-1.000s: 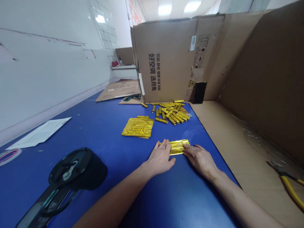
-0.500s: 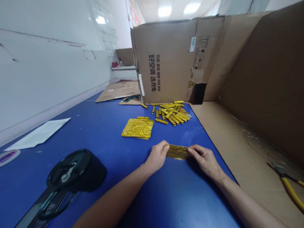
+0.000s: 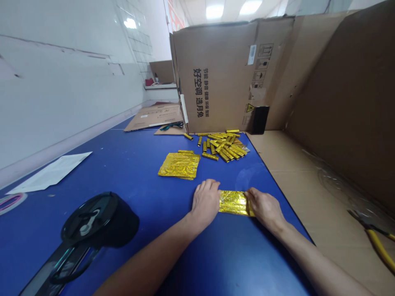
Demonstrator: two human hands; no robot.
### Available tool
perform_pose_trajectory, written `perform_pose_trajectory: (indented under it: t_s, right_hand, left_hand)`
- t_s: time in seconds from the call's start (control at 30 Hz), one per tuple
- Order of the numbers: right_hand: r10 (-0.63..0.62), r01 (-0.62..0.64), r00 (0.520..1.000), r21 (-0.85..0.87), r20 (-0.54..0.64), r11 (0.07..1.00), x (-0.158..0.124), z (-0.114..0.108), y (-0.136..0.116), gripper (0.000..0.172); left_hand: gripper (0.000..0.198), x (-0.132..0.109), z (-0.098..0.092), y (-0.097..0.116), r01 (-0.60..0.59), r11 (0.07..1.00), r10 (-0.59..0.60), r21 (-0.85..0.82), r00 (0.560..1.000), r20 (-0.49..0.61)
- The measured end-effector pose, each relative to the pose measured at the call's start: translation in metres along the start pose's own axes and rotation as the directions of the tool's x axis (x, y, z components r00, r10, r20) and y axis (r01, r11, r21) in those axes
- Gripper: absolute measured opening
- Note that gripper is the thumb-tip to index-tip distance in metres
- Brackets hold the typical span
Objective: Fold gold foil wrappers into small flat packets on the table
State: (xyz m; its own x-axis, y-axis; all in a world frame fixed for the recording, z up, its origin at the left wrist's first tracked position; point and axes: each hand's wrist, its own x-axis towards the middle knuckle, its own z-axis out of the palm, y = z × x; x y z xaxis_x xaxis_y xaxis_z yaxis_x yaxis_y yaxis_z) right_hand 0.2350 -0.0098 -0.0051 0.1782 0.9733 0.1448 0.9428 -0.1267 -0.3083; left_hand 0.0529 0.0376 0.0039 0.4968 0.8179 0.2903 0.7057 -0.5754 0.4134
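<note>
Gold foil strip point(image 3: 234, 203) lay flat on the blue counter point(image 3: 173, 267) at lower centre of the frame, between your hands. Your left hand point(image 3: 206, 201) sat against its left end, and your right hand point(image 3: 266, 209) lay over its right end with its fingers point(image 3: 254, 196) on the foil. You could not tell from this view whether either grip had closed on it. Up and to the left lay a stack of flat foil sheets point(image 3: 179, 165). Farther up at centre, a loose pile of gold foil sticks point(image 3: 224, 146) sat against a printed cardboard box point(image 3: 216, 78). A black lidded flask point(image 3: 101, 220) lay on its side at lower left, a white paper sheet point(image 3: 51, 172) lay at left, and yellow-handled pliers point(image 3: 379, 246) lay at far right on a cardboard sheet point(image 3: 296, 176).
</note>
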Motion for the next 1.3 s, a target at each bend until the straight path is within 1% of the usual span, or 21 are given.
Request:
perform_pose_trajectory:
  t_s: [0.07,0.13,0.17,0.23,0.27,0.33,0.4,0.43,0.5,0.57,0.6,0.63,0.67,0.73,0.83,0.93,1.07,1.2,1.3]
  right_hand:
    - [-0.005,0.006,1.000,-0.059,0.017,0.998,0.000,0.000,-0.003,0.025]
    - [-0.011,0.014,1.000,-0.103,0.027,0.995,0.000,0.000,-0.005,0.024]
    - [-0.011,0.015,1.000,-0.121,0.027,0.993,0.001,0.000,-0.005,0.024]
    - [-0.003,0.005,1.000,-0.151,0.013,0.989,0.001,-0.001,-0.004,0.024]
    - [0.004,-0.004,1.000,-0.162,-0.002,0.987,0.001,-0.002,-0.003,0.025]
    - [0.011,-0.020,0.999,-0.172,-0.049,0.985,0.001,-0.003,-0.001,0.027]
    - [-0.015,-0.003,0.994,-0.162,-0.107,0.987,-0.002,-0.005,-0.001,0.032]
    - [-0.050,0.030,0.991,-0.149,-0.126,0.988,-0.004,-0.005,-0.003,0.034]
    - [-0.156,0.142,0.979,-0.113,-0.131,0.983,-0.010,-0.004,-0.009,0.036]
    - [-0.282,0.278,0.956,-0.057,-0.084,0.959,-0.017,0.001,-0.019,0.037]
    - [-0.338,0.338,0.940,-0.021,-0.048,0.941,-0.020,0.004,-0.023,0.041]
    - [-0.379,0.378,0.925,0.039,0.001,0.925,-0.022,0.007,-0.026,0.047]
    - [-0.392,0.387,0.919,0.081,0.044,0.918,-0.024,0.010,-0.029,0.054]
    - [-0.373,0.358,0.920,0.127,0.119,0.925,-0.025,0.014,-0.029,0.065]
    - [-0.319,0.306,0.931,0.093,0.176,0.947,-0.021,0.016,-0.023,0.070]
    - [-0.320,0.317,0.928,0.048,0.191,0.947,-0.017,0.015,-0.015,0.069]
    - [-0.310,0.319,0.926,-0.009,0.213,0.948,-0.015,0.011,-0.010,0.068]
    - [-0.250,0.275,0.939,-0.075,0.236,0.959,-0.012,0.005,-0.005,0.069]
    - [-0.232,0.264,0.942,-0.111,0.242,0.958,-0.011,0.003,-0.003,0.071]
  left_hand:
    - [0.031,-0.004,0.003,0.006,-0.146,0.989,0.146,-0.008,0.987,0.062]
    - [0.038,-0.009,0.008,0.011,-0.287,0.958,0.284,-0.013,0.942,0.180]
    - [0.046,-0.011,0.010,0.013,-0.331,0.944,0.323,-0.008,0.913,0.249]
    - [0.065,-0.014,0.014,0.014,-0.370,0.929,0.340,0.011,0.866,0.368]
    - [0.071,-0.014,0.015,0.015,-0.370,0.929,0.331,0.019,0.852,0.405]
    - [0.075,-0.015,0.016,0.015,-0.368,0.929,0.319,0.028,0.839,0.441]
    - [0.076,-0.014,0.016,0.015,-0.365,0.930,0.309,0.040,0.837,0.451]
    - [0.076,-0.014,0.016,0.015,-0.365,0.930,0.305,0.048,0.836,0.456]
    - [0.076,-0.014,0.017,0.015,-0.372,0.926,0.305,0.060,0.833,0.461]
    - [0.071,-0.013,0.018,0.016,-0.388,0.919,0.318,0.064,0.830,0.459]
    - [0.068,-0.013,0.019,0.017,-0.397,0.915,0.325,0.067,0.827,0.459]
    - [0.065,-0.013,0.020,0.017,-0.403,0.912,0.328,0.073,0.825,0.461]
    - [0.064,-0.013,0.020,0.017,-0.403,0.911,0.324,0.081,0.825,0.464]
    - [0.066,-0.013,0.020,0.018,-0.385,0.918,0.302,0.093,0.833,0.464]
    - [0.073,-0.013,0.019,0.016,-0.346,0.935,0.276,0.079,0.848,0.452]
    - [0.079,-0.011,0.017,0.010,-0.311,0.947,0.248,0.075,0.862,0.442]
    - [0.084,-0.008,0.014,0.000,-0.261,0.957,0.184,0.127,0.884,0.429]
    - [0.086,-0.005,0.010,-0.006,-0.257,0.954,0.168,0.155,0.885,0.435]
    - [0.087,-0.003,0.007,-0.010,-0.253,0.954,0.159,0.163,0.884,0.439]
